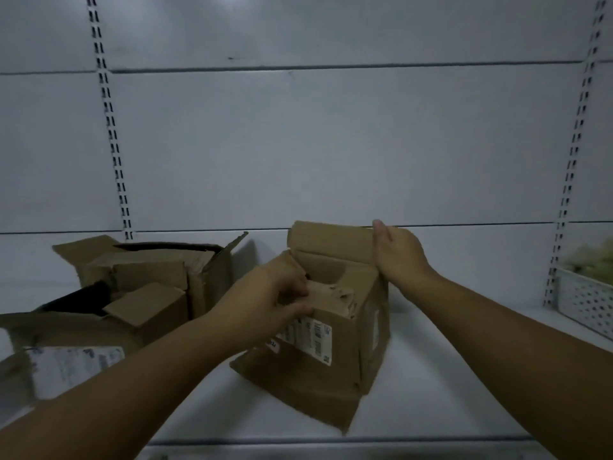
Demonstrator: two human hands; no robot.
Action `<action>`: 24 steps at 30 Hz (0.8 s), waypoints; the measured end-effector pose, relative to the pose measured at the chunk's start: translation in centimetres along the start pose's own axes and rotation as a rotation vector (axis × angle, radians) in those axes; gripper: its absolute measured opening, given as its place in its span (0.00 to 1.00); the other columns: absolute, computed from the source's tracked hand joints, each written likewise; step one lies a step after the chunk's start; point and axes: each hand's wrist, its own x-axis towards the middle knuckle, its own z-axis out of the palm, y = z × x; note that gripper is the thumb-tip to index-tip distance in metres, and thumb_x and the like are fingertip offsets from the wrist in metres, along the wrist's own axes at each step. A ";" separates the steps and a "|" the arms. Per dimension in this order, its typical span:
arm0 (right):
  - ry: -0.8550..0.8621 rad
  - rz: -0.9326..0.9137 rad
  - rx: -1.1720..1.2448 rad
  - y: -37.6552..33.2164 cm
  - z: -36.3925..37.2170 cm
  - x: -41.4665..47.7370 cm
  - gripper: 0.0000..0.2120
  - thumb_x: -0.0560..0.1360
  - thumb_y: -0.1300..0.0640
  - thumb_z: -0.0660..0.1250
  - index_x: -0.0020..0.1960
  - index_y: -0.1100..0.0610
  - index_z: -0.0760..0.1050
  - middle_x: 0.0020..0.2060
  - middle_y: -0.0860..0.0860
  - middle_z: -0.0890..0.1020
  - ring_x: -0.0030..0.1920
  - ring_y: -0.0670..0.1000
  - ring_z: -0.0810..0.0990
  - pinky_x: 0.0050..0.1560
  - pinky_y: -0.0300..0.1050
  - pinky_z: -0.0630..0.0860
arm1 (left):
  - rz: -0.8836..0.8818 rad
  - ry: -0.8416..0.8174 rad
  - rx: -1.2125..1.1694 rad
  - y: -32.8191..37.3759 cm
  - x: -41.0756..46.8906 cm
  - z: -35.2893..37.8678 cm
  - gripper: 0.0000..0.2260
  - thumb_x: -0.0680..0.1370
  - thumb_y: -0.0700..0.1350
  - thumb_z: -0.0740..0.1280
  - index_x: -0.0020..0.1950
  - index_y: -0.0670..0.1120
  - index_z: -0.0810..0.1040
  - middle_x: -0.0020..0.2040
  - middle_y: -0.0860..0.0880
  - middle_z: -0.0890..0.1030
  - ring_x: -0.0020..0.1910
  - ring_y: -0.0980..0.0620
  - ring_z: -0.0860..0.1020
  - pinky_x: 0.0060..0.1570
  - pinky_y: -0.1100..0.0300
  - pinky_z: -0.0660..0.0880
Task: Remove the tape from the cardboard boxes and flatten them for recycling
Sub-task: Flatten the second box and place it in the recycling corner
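A small brown cardboard box stands tilted on the white shelf, its top flaps open and a white shipping label on its near face. My left hand pinches the crumpled near flap at the box's top edge. My right hand holds the upright far flap from its right side, thumb up. No tape is clearly visible in the dim light.
To the left stand more open cardboard boxes, one nested with smaller boxes, and a labelled one at the left edge. A white perforated basket sits at the right. Slotted uprights run up the back panel.
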 end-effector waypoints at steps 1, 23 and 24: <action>0.050 -0.006 0.066 -1.1 -0.4 0.1 0.25 0.82 0.47 0.48 0.34 0.59 0.71 0.30 0.53 0.73 0.33 0.50 0.71 0.33 0.44 0.64 | 0.023 -0.006 -0.030 0.2 -0.1 -0.2 0.15 0.71 0.53 0.71 0.56 0.57 0.75 0.53 0.62 0.75 0.54 0.61 0.75 0.52 0.64 0.75; 0.030 -0.341 -0.030 2.6 -0.1 -4.2 0.22 0.80 0.47 0.51 0.30 0.56 0.64 0.23 0.46 0.68 0.26 0.45 0.67 0.28 0.40 0.61 | -0.348 -0.228 -1.183 4.8 -1.7 11.9 0.30 0.67 0.20 0.60 0.65 0.43 0.71 0.39 0.44 0.81 0.50 0.47 0.81 0.46 0.63 0.78; 0.009 -0.326 -0.016 2.7 0.0 -4.2 0.22 0.80 0.48 0.52 0.30 0.57 0.64 0.24 0.47 0.68 0.26 0.46 0.67 0.28 0.41 0.61 | -0.392 -0.233 -1.222 5.6 -1.9 12.0 0.27 0.68 0.19 0.58 0.63 0.39 0.73 0.35 0.47 0.82 0.43 0.49 0.83 0.40 0.64 0.78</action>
